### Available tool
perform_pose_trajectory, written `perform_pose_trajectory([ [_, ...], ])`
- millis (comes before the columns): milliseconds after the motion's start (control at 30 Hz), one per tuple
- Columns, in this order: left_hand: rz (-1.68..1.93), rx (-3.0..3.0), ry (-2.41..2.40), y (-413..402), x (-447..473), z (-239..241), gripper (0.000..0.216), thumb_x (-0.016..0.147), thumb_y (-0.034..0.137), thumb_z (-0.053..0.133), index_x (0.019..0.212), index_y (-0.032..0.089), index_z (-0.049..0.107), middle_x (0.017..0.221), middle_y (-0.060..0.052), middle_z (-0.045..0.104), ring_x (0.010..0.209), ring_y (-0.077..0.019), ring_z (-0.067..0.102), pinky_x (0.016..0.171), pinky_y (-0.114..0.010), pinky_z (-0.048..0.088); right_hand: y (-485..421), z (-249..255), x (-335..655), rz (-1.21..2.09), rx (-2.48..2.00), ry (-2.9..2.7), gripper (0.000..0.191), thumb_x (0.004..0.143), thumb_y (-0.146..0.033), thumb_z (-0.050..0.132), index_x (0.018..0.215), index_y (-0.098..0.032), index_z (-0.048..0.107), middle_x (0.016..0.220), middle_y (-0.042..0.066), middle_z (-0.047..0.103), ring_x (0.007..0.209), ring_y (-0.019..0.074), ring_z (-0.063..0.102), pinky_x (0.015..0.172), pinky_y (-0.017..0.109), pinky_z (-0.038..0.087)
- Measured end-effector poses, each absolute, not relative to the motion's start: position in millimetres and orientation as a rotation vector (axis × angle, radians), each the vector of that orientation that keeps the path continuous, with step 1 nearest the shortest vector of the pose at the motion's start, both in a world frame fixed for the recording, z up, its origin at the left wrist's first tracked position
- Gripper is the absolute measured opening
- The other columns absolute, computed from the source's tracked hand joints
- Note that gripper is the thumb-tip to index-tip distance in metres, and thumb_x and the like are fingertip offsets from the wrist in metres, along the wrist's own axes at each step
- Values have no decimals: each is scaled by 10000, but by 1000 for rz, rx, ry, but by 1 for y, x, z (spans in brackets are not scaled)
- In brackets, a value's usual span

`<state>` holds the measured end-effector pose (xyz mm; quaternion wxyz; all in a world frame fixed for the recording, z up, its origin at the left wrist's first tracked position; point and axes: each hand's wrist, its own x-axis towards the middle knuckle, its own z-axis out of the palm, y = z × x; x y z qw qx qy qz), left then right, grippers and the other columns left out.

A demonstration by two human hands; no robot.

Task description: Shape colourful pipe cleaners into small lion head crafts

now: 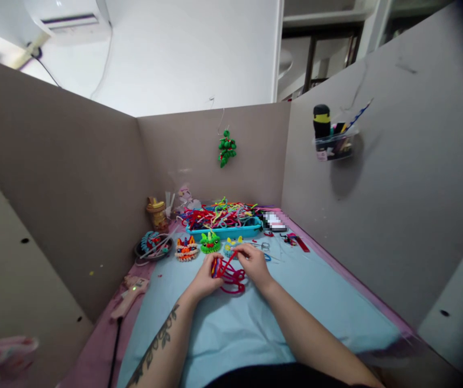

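My left hand (207, 278) is closed on a partly made pipe-cleaner piece (216, 268) with red, yellow and blue strands. Loose red pipe cleaners (236, 285) loop out from it to the right, over the blue cloth. Between the thumb and fingers of my right hand (253, 264) is a red pipe-cleaner strand (230, 262), which runs back to the piece in my left hand. Just beyond my hands stand an orange figure (186, 249), a green figure (211, 242) and a light blue and yellow figure (232, 246), the last partly hidden by my right hand.
A blue tray (225, 233) heaped with coloured pipe cleaners stands at the back. Left are a dark bowl (166, 251) of strands and a corded glue gun (130, 297). Scissors (265, 247) and a phone (275, 221) lie right. Grey partitions (215, 121) enclose the table.
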<state>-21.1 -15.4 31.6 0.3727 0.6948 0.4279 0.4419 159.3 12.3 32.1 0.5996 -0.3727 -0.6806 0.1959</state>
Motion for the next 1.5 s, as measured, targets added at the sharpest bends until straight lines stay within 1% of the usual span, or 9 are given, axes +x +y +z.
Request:
perform_pose_trajectory([
  [367, 1141, 2050, 1055, -9, -23, 25, 600, 495, -9, 525, 1054, 204, 486, 1136, -55, 457, 1096, -222, 449, 963, -368, 354, 14, 26, 146, 1024, -872, -1523, 80, 634, -228, 596, 671, -164, 626, 585, -11, 598, 555, 126, 537, 554, 243, 423],
  [500, 1190, 2168, 1064, -9, -21, 24, 582, 494, -21, 517, 1028, 211, 497, 1176, -72, 429, 1180, -243, 388, 1016, -408, 297, 15, 26, 145, 1120, -829, -1444, 78, 627, -240, 568, 658, -172, 589, 580, -16, 579, 531, 118, 518, 525, 232, 400],
  [700, 1194, 2285, 1155, -12, -18, 24, 584, 517, -22, 538, 1049, 216, 502, 1230, -98, 395, 1217, -261, 364, 1014, -422, 310, 13, 23, 140, 1257, -819, -1362, 86, 601, -230, 556, 666, -178, 535, 523, -46, 519, 466, 101, 472, 477, 217, 368],
  [833, 1214, 2351, 1169, -13, -18, 24, 593, 525, -28, 537, 1063, 215, 486, 1230, -104, 396, 1209, -264, 371, 1005, -428, 318, 11, 23, 140, 1255, -853, -1335, 137, 592, -228, 528, 721, -190, 502, 503, -68, 479, 433, 88, 431, 438, 197, 322],
  [967, 1202, 2386, 1151, -13, -18, 25, 614, 519, -37, 537, 1073, 221, 479, 1232, -103, 400, 1209, -266, 373, 997, -433, 323, 13, 21, 141, 1214, -862, -1326, 128, 605, -216, 503, 730, -193, 488, 515, -58, 499, 447, 100, 466, 443, 203, 341],
  [1167, 1264, 2346, 1225, -10, -19, 22, 526, 558, 22, 589, 1039, 215, 500, 1203, -106, 421, 1181, -274, 398, 989, -446, 322, 11, 17, 137, 1145, -947, -1517, 113, 628, -166, 523, 734, -192, 494, 485, -78, 489, 410, 88, 438, 413, 186, 315],
  [1267, 1328, 2300, 1228, -6, -20, 19, 491, 562, 62, 609, 1019, 209, 504, 1184, -104, 429, 1163, -270, 408, 981, -432, 331, 7, 19, 137, 1046, -967, -1645, 85, 655, -134, 483, 714, -188, 512, 543, -53, 519, 491, 106, 480, 472, 202, 353],
  [1367, 1392, 2233, 1253, -1, -21, 17, 453, 567, 73, 591, 993, 198, 498, 1139, -98, 445, 1132, -257, 422, 964, -410, 345, 4, 23, 138, 809, -983, -1811, 160, 665, -91, 459, 722, -184, 576, 669, -6, 572, 695, 155, 530, 620, 249, 408],
  [1500, 1458, 2093, 1305, 2, -24, 17, 489, 508, 21, 544, 961, 195, 488, 1048, -67, 476, 1044, -234, 461, 921, -385, 370, 1, 24, 140, 602, -906, -1996, 351, 620, -45, 510, 921, -202, 600, 929, 36, 599, 940, 205, 494, 838, 332, 396],
])
